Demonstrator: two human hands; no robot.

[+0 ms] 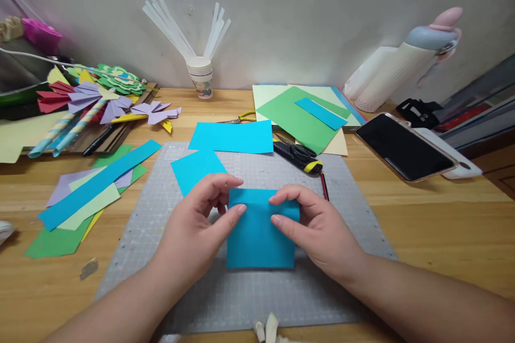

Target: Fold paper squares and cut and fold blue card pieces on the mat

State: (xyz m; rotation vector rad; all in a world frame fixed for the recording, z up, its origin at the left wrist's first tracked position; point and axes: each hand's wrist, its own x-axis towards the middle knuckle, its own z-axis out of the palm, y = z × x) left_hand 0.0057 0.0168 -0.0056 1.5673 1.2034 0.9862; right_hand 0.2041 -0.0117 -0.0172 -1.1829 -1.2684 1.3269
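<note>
Between my hands is a blue sheet of paper (pixel 259 238), roughly square, with its far edge bent over. My left hand (pixel 209 214) grips its left side, the thumb lying on the face and the fingers near the far left corner. On the right side, my right hand (pixel 309 220) pinches the sheet with thumb and forefinger; its other fingers are partly hidden behind the paper. Beneath lies a grey cutting mat (pixel 193 300). Just beyond my left hand is a second blue piece (pixel 195 169), and a wider blue rectangle (pixel 231 136) lies at the mat's far edge.
A utility knife (pixel 295 158), black scissors (pixel 303 151) and a red pen (pixel 324 186) lie ahead right. Paper scraps (pixel 88 198) and paper flowers (pixel 98 99) are left. A phone (pixel 406 147) leans right; a bottle (pixel 406 59) and paper cups with strips (pixel 201 77) stand behind.
</note>
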